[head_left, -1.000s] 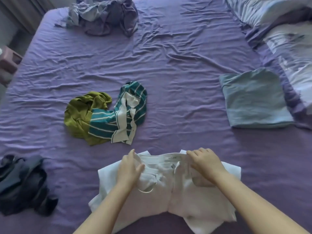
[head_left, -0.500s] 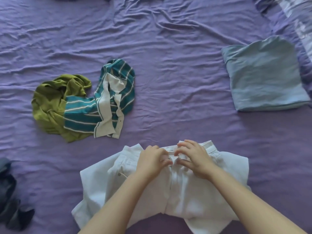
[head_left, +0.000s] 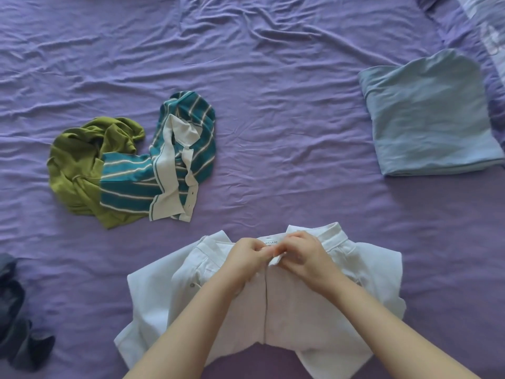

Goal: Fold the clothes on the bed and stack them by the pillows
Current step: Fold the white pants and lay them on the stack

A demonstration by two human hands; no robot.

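White shorts (head_left: 295, 310) flat on bed (head_left: 273, 91)

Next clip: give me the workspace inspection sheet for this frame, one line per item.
Surface: purple sheet, wrinkled.
Job's things: white shorts at the near edge, waistband away from the camera; folded blue garment at right, beside the pillow; olive top and teal striped shirt crumpled together at left; dark garment bunched at the left edge.
Clutter: nothing seen.
Grippers: left hand and right hand both pinch the shorts' waistband at the centre, fingers curled.
Cables: nothing seen.
Surroundings: nothing seen.
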